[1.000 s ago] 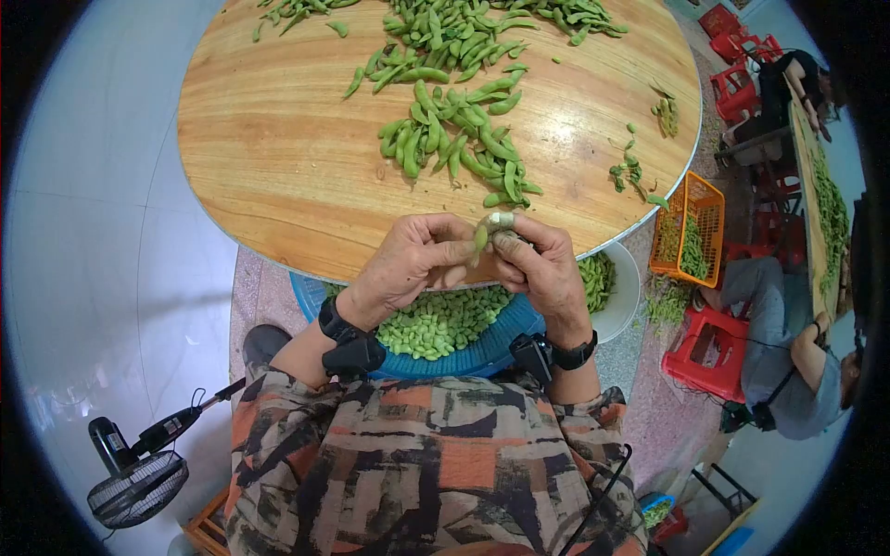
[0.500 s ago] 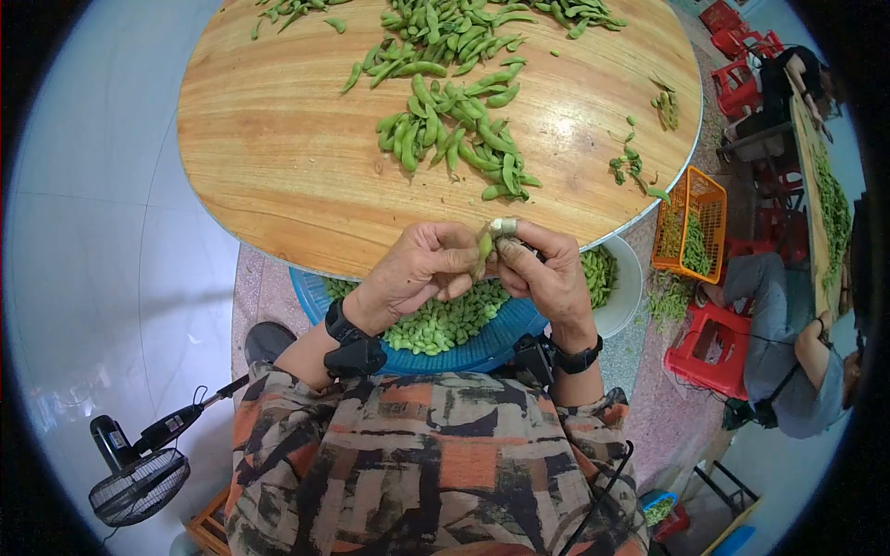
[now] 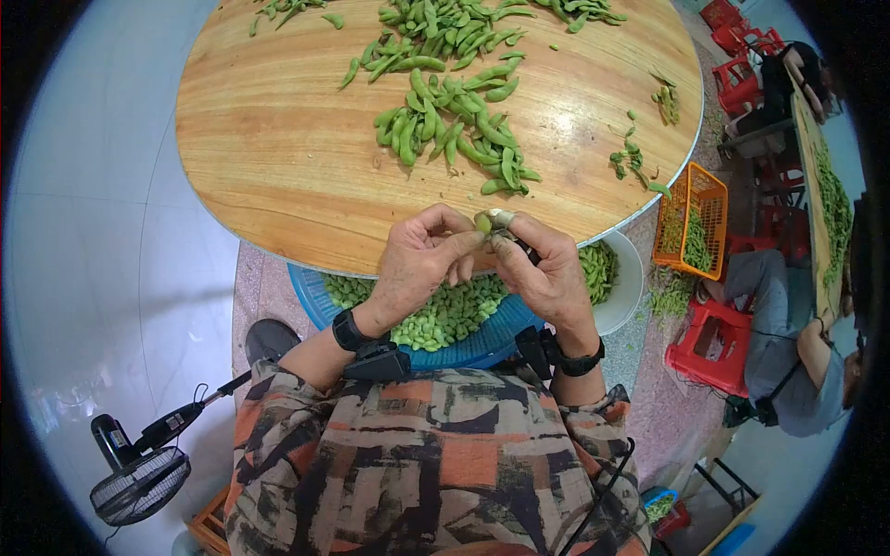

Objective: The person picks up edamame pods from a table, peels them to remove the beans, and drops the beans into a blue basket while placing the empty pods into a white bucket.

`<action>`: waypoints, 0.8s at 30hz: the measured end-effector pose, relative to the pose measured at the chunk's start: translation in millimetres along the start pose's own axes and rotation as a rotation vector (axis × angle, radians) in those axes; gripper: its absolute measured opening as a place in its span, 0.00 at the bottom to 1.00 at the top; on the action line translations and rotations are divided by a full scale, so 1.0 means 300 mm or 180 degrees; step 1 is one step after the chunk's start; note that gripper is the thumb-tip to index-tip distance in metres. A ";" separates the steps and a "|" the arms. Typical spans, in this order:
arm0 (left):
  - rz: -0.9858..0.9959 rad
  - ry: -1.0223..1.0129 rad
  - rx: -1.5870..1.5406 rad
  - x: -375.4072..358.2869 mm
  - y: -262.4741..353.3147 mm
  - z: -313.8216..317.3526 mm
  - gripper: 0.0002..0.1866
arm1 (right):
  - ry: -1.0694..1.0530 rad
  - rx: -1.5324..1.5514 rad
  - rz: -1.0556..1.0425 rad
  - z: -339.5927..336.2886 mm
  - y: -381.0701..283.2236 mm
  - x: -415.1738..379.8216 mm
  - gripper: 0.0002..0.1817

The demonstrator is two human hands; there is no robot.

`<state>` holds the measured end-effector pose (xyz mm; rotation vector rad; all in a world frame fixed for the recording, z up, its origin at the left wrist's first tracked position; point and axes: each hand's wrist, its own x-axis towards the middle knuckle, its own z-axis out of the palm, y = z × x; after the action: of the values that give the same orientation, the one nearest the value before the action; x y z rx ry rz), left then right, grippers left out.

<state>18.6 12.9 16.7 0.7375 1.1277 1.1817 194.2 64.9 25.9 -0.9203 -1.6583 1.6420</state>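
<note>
Both my hands meet just over the near edge of the round wooden table (image 3: 297,176). My left hand (image 3: 428,252) is closed, its thumb and index finger pinching a green pod (image 3: 483,223). Beside it my right hand (image 3: 540,261) is closed around something dark, mostly hidden in the fingers, and a pale wrap covers its index fingertip. The pod lies between the two hands' fingertips. Below them, a blue basket (image 3: 505,345) holds shelled green beans (image 3: 443,318). Beyond the hands, green pods (image 3: 454,130) lie heaped on the table.
A white bucket (image 3: 632,283) of pods stands right of the blue basket. Farther right are an orange crate (image 3: 714,218), a red stool (image 3: 709,347) and two people at another table. A black fan (image 3: 139,486) stands at lower left. Small scraps (image 3: 632,159) lie at the table's right.
My left hand has moved slightly up and its fingers have drawn in closer on the pod. The pod now shows shorter and rounder between the fingertips.
</note>
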 end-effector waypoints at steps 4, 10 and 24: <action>0.0054 0.0122 0.0057 0.001 -0.010 0.002 0.05 | -0.0075 0.0286 0.0272 -0.001 -0.016 -0.003 0.12; -0.0379 -0.0408 -0.0910 0.005 -0.020 -0.027 0.04 | -0.0219 0.0433 0.0240 -0.029 -0.008 0.005 0.10; 0.0044 -0.0240 -0.0048 0.000 -0.015 -0.012 0.11 | 0.0313 -0.1703 -0.1034 0.032 -0.020 -0.005 0.13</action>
<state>16.7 11.2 11.4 0.7734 1.0517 1.1634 186.9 58.3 31.8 -0.8951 -2.0919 0.9378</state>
